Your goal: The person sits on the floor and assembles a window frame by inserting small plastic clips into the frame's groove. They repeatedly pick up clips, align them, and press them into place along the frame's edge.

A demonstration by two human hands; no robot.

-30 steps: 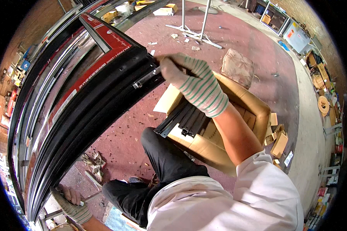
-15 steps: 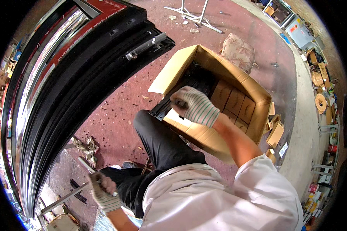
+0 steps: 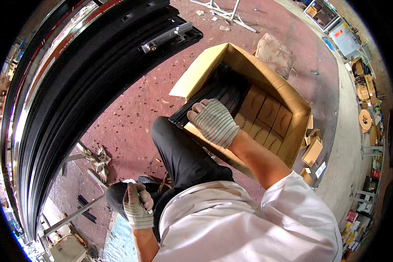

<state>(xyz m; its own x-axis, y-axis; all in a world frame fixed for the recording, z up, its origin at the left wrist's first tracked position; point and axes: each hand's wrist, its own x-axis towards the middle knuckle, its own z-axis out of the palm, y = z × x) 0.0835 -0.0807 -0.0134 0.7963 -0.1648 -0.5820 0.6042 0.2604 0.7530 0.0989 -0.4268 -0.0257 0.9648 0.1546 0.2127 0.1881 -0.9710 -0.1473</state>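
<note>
My right hand (image 3: pixel 214 123), in a white glove with green stripes and bare fingertips, is curled over the near ends of long black strips (image 3: pixel 183 114). These strips lean out of an open cardboard box (image 3: pixel 297 101) by my knee. Its fingers are bent together, and what lies under them is hidden. My left hand (image 3: pixel 138 205), gloved alike, is closed beside my left thigh; a small pale bit shows at its edge, too little to name. To my left, long curved black panels (image 3: pixel 96 70) stand in a stack, with a silver metal bracket (image 3: pixel 168 38) on the nearest one.
Brown small cartons (image 3: pixel 262 114) fill the right side of the box. A patterned cushion (image 3: pixel 274 54) lies behind it. Metal legs of a stand (image 3: pixel 74 215) and crumpled gloves (image 3: pixel 101 163) are at lower left. Loose cardboard pieces (image 3: pixel 312 153) lie right of the box.
My right hand has come down onto the black strips at the box edge. My left hand has moved right and up, closer to my body. The view has shifted a little.
</note>
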